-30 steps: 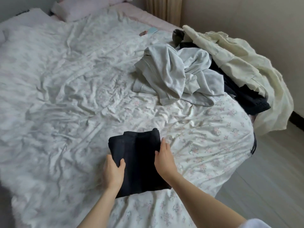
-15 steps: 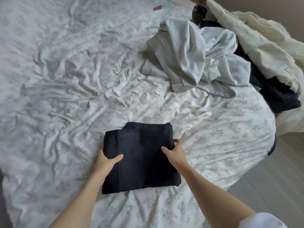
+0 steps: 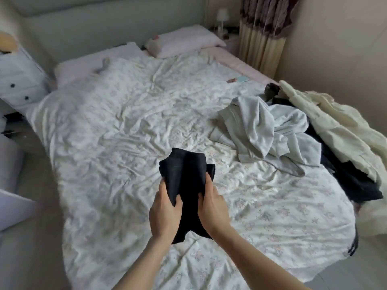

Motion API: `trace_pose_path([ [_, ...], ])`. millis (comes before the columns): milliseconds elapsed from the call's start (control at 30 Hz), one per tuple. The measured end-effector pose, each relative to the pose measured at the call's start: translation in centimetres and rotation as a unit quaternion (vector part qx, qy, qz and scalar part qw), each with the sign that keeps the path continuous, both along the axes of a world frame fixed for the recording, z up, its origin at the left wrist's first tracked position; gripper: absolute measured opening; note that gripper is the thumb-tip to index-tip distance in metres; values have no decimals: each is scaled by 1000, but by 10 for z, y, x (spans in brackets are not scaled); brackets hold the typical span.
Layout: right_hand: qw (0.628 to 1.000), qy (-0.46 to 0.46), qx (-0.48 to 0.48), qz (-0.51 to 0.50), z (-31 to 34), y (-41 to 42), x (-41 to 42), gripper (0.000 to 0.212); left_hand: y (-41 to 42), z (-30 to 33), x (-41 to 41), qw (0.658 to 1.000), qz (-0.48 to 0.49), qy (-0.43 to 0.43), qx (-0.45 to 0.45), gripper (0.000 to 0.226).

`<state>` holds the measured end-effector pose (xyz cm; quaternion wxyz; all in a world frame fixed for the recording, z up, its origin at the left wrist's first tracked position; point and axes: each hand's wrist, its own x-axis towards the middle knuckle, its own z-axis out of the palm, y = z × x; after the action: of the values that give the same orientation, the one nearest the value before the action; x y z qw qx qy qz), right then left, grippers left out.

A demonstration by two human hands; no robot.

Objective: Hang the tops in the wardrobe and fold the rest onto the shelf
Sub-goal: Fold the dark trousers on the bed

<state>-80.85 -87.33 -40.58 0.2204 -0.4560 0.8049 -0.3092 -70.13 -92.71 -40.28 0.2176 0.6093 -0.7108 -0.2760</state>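
Above bed [image 3: 125, 143]: L hand [image 3: 165, 214] + R hand [image 3: 213, 210] grip folded black garment [image 3: 186, 185]; fingertips hidden behind cloth.

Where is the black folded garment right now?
In the head view the black garment is centre frame, gripped by the left hand and right hand, above the bed.

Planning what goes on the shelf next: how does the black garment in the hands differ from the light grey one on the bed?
The black garment is folded into a compact bundle, while the light grey garment lies crumpled and spread out. The black one is gripped by the left hand and right hand; the grey one rests untouched on the bed. The black one looks smaller. Both are soft clothing.
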Motion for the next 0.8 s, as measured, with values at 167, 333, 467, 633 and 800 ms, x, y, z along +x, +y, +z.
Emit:
trace_pose_path([
  [167, 993, 31, -58, 100, 79, -5, 25, 58, 13, 83, 29, 996, 55, 20, -67, 61],
  [333, 964, 52, -148, 214, 147, -2, 62, 59, 40, 142, 78, 974, 170, 61, -134, 61],
  [467, 943, -1, -195, 271, 185, 9, 105, 57, 63, 179, 123, 954, 247, 72, -153, 62],
  [633, 918, -35, -215, 331, 219, 28, 176, 53, 101, 223, 204, 928, 307, 79, -195, 58],
  [800, 888, -72, -254, 377, 254, 34, 278, 42, 137, 266, 313, 904, 358, 30, -232, 57],
])
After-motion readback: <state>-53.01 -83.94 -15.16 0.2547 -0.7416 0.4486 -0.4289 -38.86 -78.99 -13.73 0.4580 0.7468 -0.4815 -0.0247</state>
